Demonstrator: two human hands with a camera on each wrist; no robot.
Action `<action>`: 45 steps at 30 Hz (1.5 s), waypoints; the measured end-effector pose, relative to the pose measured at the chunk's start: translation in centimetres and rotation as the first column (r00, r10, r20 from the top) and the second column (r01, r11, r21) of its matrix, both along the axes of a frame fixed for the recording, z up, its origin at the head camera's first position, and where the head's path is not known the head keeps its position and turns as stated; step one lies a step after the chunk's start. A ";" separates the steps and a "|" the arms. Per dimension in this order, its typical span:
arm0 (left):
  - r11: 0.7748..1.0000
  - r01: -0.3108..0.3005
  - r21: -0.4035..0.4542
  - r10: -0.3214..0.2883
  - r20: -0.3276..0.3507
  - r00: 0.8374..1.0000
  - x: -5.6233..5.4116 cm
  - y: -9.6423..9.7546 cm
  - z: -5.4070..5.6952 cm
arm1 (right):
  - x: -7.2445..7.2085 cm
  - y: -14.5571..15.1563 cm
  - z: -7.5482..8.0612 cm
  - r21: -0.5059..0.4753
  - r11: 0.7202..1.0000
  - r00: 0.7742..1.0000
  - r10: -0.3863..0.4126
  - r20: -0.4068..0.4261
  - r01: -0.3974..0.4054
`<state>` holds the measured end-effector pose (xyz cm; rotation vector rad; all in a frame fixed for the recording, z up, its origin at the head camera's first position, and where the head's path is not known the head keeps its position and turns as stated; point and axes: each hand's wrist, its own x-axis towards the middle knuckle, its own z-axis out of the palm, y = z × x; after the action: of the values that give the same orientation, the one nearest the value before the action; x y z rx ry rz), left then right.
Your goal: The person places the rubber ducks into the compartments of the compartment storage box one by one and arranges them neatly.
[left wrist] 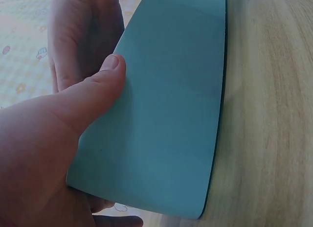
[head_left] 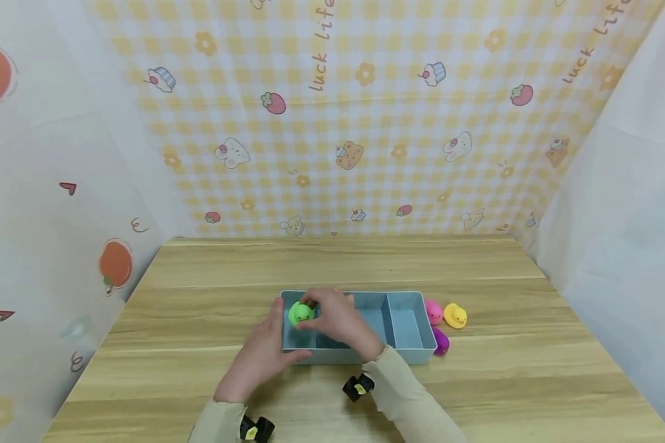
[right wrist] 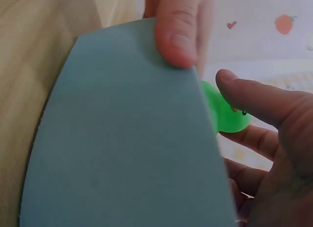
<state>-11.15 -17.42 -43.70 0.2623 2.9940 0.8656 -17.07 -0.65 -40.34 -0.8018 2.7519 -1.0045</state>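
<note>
A long blue-grey divided box (head_left: 357, 357) lies crosswise on the table. My left hand (head_left: 258, 357) grips its left end, the thumb pressed against the front wall, as the left wrist view shows of that wall (left wrist: 161, 100). Over the leftmost compartment, my right hand (head_left: 335, 317) pinches a green toy duck (head_left: 300, 314) between thumb and fingers. In the right wrist view the duck (right wrist: 230, 117) shows just past the box rim, partly hidden by the wall. Whether it touches the compartment floor I cannot tell.
Just right of the box sit a pink toy duck (head_left: 434, 312), a yellow toy duck (head_left: 455, 316) and a purple toy (head_left: 441, 342). Dividers split the box into compartments. A patterned cloth (head_left: 332, 123) hangs behind the wooden table (head_left: 199, 320), with white cloth at both sides.
</note>
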 end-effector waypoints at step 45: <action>0.999 0.009 0.051 -0.010 0.016 1.000 -0.2 0.1 -0.1 | 0.8 -2.9 -1.2 0.454 0.887 0.985 -0.005 -0.171 0.084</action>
<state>-11.35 -17.35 -43.78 0.2687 2.9570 0.9391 -16.31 -3.57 -41.59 -0.7685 2.9721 -0.2616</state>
